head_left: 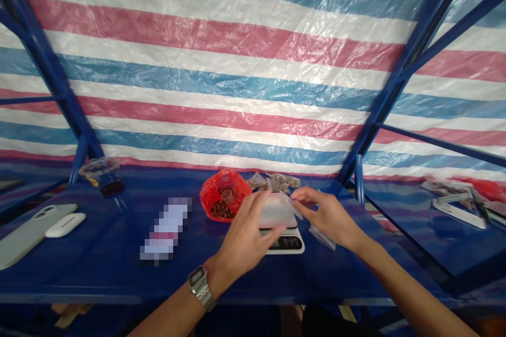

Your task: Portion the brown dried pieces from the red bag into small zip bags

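Note:
A white kitchen scale with a black button panel lies on the blue table. Over its left side is my left hand, fingers stretched out and thumb apart, with a metal watch on the wrist. My right hand is at the scale's right edge, its thumb and fingers pinched on a small clear plastic bag. Behind my left hand stands an open red plastic bag of small brown pieces with a clear cup in it. More flat clear bags lie beside the scale.
Filled clear bags lie behind the scale. Further left are a blurred-out paper, a phone, a white earbud case and a plastic cup of dark liquid. Blue metal posts frame a striped tarp.

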`<state>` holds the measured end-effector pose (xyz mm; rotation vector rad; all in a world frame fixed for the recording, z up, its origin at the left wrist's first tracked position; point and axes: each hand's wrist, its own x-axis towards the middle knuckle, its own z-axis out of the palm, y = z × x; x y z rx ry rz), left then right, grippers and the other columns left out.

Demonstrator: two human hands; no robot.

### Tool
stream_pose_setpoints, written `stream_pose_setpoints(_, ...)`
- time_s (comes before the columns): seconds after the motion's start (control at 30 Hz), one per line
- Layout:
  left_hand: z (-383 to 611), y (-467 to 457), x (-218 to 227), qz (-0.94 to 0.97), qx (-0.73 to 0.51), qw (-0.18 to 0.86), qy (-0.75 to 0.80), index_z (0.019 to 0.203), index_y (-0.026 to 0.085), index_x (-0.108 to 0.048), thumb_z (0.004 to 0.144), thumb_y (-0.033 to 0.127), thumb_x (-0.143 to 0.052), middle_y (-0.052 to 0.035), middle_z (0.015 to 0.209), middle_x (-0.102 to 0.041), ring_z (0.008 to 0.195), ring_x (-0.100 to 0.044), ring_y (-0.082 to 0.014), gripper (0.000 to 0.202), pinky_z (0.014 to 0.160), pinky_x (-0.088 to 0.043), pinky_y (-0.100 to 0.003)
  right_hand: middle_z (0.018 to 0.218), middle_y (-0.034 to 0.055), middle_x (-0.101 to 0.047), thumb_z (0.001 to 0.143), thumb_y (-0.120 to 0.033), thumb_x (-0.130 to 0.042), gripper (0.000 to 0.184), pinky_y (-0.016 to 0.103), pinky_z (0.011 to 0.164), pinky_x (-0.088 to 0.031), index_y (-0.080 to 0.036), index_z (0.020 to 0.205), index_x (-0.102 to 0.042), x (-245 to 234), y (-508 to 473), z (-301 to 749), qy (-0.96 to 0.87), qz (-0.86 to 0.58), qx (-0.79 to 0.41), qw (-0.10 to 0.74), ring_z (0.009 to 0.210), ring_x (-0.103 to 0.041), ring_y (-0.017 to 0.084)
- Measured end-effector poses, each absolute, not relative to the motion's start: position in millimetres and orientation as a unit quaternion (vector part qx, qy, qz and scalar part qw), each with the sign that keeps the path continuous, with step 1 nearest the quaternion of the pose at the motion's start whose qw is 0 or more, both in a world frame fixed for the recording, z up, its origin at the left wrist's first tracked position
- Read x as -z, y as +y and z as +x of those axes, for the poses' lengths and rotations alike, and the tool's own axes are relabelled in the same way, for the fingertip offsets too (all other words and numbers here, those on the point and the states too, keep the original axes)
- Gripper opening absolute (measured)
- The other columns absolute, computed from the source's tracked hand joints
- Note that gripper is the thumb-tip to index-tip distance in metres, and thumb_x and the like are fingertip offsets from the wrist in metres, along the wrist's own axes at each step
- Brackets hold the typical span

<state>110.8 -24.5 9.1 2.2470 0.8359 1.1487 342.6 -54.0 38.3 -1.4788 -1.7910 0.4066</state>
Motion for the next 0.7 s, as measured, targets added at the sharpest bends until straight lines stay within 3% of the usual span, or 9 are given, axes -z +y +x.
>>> stream_pose_setpoints(0.03,116.9,-27.4,-9.2,0.822,-0.422,0.243,0.295,0.152,0.025,-0.037,0.084,0.038,-0.076,-0.0121,0.151,-0.050,0.142,-0.046,-0.0288,0.079,0.119,-0.039,-0.049,0.092,0.0026,-0.074,0.095,-0.042,-0.058,0.020,0.028,0.078,-0.054,-0.024,0.098,-0.066,-43.4,-56.9,325.7,-0.706,-0.552,-0.198,0.398,0.085,-0.070,0.019)
stream_pose_setpoints(0.07,121.7,-29.5,-8.6,0.819,-0.425,0.252,0.291,0.152,0.024,-0.035,0.084,0.036,-0.076,-0.0128,0.152,-0.050,0.142,-0.046,-0.0291,0.081,0.119,-0.039,-0.050,0.091,0.0016,-0.072,0.095,-0.039,-0.058,0.016,0.028,0.077,-0.054,-0.024,0.096,-0.064,-47.3,-59.3,310.7,-0.710,-0.529,-0.218,0.411,0.084,-0.069,0.018)
stream_pose_setpoints(0.2,119.2,-30.2,-1.8,0.782,-0.438,0.298,0.328,0.151,0.024,-0.037,0.090,0.034,-0.068,-0.0143,0.146,-0.056,0.134,-0.055,-0.0301,0.070,0.113,-0.045,-0.052,0.081,-0.0015,-0.064,0.091,-0.030,-0.060,0.006,0.027,0.068,-0.051,-0.026,0.091,-0.057,-51.3,-60.3,278.1,-0.695,-0.523,-0.211,0.445,0.072,-0.061,0.016)
stream_pose_setpoints(0.3,98.1,-28.0,2.2,0.802,-0.411,0.286,0.326,0.146,0.025,-0.045,0.093,0.039,-0.063,-0.0134,0.141,-0.061,0.129,-0.058,-0.0306,0.059,0.110,-0.048,-0.051,0.075,-0.0033,-0.060,0.088,-0.030,-0.063,0.010,0.027,0.062,-0.049,-0.027,0.089,-0.053,-50.0,-52.6,271.3,-0.680,-0.524,-0.236,0.455,0.067,-0.057,0.015)
stream_pose_setpoints(0.4,73.9,-21.6,-0.3,0.803,-0.411,0.262,0.343,0.139,0.025,-0.051,0.097,0.036,-0.056,-0.0113,0.136,-0.064,0.124,-0.062,-0.0274,0.044,0.107,-0.050,-0.044,0.075,-0.0023,-0.063,0.092,-0.037,-0.059,0.012,0.027,0.064,-0.051,-0.026,0.090,-0.055,-51.8,-36.2,260.6,-0.686,-0.496,-0.294,0.445,0.068,-0.061,0.016)
stream_pose_setpoints(0.5,53.0,-5.2,-8.5,0.743,-0.459,0.224,0.433,0.133,0.023,-0.053,0.097,0.033,-0.052,-0.0108,0.130,-0.067,0.116,-0.066,-0.0265,0.037,0.100,-0.053,-0.041,0.081,0.0013,-0.070,0.098,-0.038,-0.051,0.017,0.029,0.072,-0.053,-0.024,0.095,-0.060,-51.6,-8.4,241.4,-0.709,-0.485,-0.267,0.437,0.075,-0.067,0.017)
stream_pose_setpoints(0.57,42.5,10.4,-13.4,0.688,-0.470,0.184,0.521,0.131,0.022,-0.053,0.095,0.037,-0.055,-0.0115,0.123,-0.069,0.110,-0.068,-0.0289,0.039,0.095,-0.055,-0.043,0.094,0.0046,-0.074,0.098,-0.030,-0.050,0.017,0.031,0.079,-0.052,-0.022,0.098,-0.064,-46.2,14.4,226.0,-0.749,-0.494,-0.204,0.391,0.084,-0.069,0.019)
stream_pose_setpoints(0.7,33.4,38.7,-11.8,0.659,-0.390,0.069,0.639,0.131,0.015,-0.048,0.088,0.043,-0.064,-0.0204,0.129,-0.062,0.109,-0.068,-0.0386,0.054,0.090,-0.055,-0.050,0.109,0.0161,-0.075,0.093,-0.027,-0.060,0.021,0.038,0.090,-0.048,-0.013,0.107,-0.069,-23.7,56.3,199.1,-0.812,-0.550,-0.060,0.184,0.101,-0.069,0.028)
